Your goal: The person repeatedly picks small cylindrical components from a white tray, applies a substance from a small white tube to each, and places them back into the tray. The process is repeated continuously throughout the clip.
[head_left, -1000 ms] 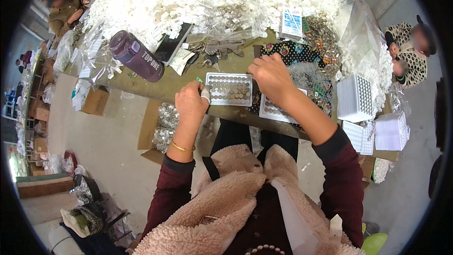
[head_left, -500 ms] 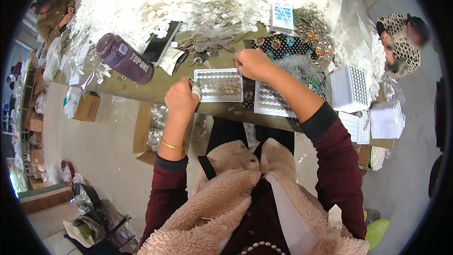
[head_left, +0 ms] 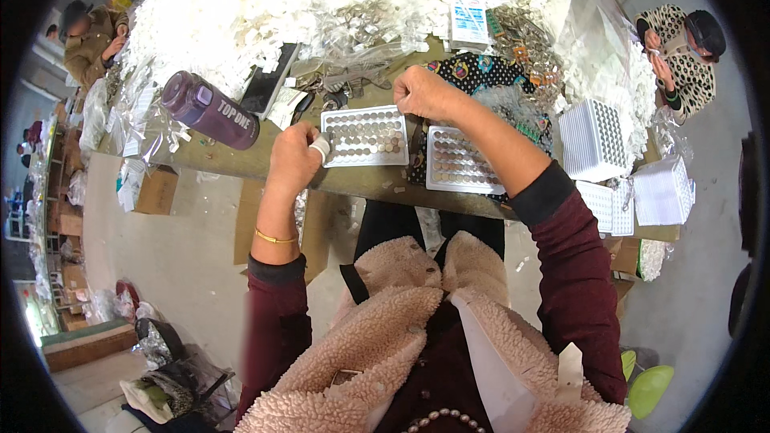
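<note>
A white plastic tray [head_left: 353, 162] with rows of small round silvery discs lies level in front of me. At its left edge my left hand [head_left: 293, 157] is closed on the rim; a white wrapping covers one finger. My right hand [head_left: 426, 95] pinches the tray's far right corner, fingers curled down. Several discs near the tray's right side look out of line with the rows. Beneath my right forearm a second white tray [head_left: 431, 172] also holds rows of discs, and the forearm hides part of it.
A purple bottle [head_left: 210, 110] lies at the left, near a dark phone-like slab [head_left: 269, 84]. White small parts [head_left: 241, 16] are heaped across the back. Stacked white trays [head_left: 592, 140] stand at the right by a dark patterned cloth [head_left: 481, 72]. Two people [head_left: 678, 60] work at the far sides.
Both hands and the tray have shifted slightly, and the loose discs have spread differently over it. More of the second tray shows. The whole view has also moved a little.
</note>
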Available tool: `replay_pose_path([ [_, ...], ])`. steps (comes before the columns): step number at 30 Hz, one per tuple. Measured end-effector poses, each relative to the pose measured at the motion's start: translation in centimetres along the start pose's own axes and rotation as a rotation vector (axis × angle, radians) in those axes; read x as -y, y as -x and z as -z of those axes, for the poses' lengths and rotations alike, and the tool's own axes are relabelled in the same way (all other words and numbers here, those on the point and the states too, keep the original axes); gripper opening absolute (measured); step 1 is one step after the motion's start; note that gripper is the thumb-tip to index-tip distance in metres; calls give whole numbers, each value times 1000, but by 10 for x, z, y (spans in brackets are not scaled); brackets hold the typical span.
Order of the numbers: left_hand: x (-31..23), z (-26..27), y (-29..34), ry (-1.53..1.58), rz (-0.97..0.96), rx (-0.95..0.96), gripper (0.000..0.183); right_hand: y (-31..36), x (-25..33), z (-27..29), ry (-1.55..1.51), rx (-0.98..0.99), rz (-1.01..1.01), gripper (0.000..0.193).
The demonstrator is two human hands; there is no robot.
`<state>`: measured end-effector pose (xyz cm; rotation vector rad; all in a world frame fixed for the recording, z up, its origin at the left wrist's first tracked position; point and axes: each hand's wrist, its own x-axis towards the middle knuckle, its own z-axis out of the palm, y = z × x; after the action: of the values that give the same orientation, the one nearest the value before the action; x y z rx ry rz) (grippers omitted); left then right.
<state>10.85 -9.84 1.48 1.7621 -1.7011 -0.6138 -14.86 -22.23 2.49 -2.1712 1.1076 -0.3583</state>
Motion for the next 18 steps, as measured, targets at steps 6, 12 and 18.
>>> replay_pose_path([
  [6,-15,7,-8,104,-35,70,17,7,3,17,-115,16,-23,11],
  [12,-53,-4,-9,320,-41,201,19,45,-3,57,-108,-39,-65,7],
  [18,-95,-53,-4,176,-171,203,16,113,-32,81,-104,-116,-159,9],
])
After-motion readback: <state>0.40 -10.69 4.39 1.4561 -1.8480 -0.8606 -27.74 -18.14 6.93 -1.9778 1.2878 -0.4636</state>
